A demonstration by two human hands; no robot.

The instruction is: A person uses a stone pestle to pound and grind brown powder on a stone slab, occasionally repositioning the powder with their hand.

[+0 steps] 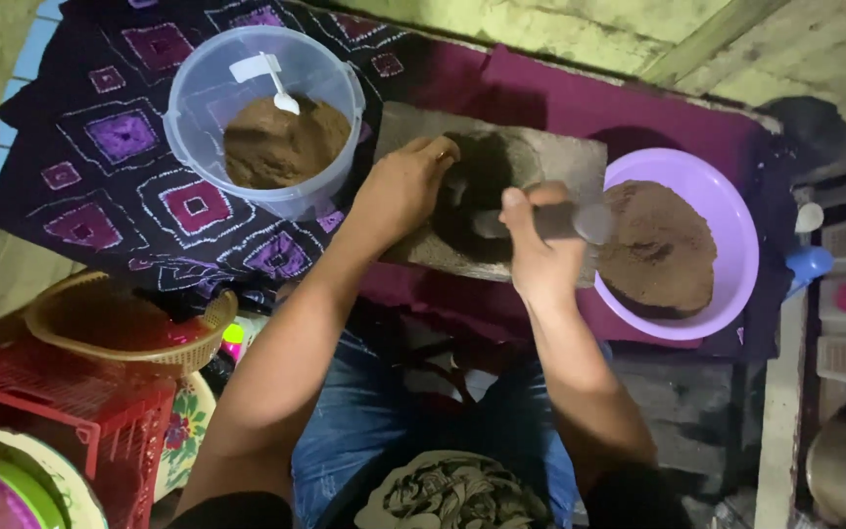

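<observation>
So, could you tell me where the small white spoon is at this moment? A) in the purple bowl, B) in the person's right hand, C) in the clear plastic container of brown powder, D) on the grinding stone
C: the white spoon stands in the brown powder inside the clear plastic container, while the right hand grips a dark roller.

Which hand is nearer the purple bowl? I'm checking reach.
Right. The right hand grips a stone roller beside the purple bowl; the left hand is farther, across the slab.
</observation>
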